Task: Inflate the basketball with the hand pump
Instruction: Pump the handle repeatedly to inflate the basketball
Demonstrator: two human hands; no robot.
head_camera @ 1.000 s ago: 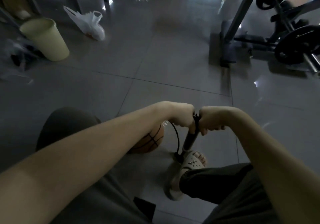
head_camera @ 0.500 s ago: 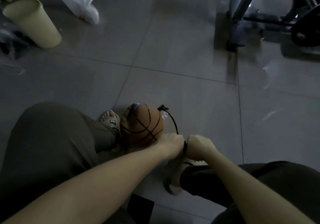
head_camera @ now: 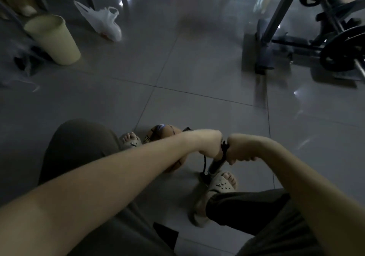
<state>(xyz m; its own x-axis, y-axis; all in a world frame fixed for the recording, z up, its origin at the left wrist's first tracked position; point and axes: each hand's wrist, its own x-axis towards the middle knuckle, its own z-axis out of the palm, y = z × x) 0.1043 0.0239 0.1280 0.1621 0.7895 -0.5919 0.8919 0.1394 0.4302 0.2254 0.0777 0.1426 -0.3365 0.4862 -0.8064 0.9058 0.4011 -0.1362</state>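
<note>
Step in hand: pumping stroke; up or down cannot be told. Hand pump handle gripped by both hands: left hand and right hand clenched round it, one each side of shaft. Pump base seemingly pinned under right sandal on floor.

Next move judged: straight push down along barrel, no tug on hose.

Basketball lies on floor just left of hands, partly hidden behind left forearm, beside left foot; touched by neither hand.
</note>
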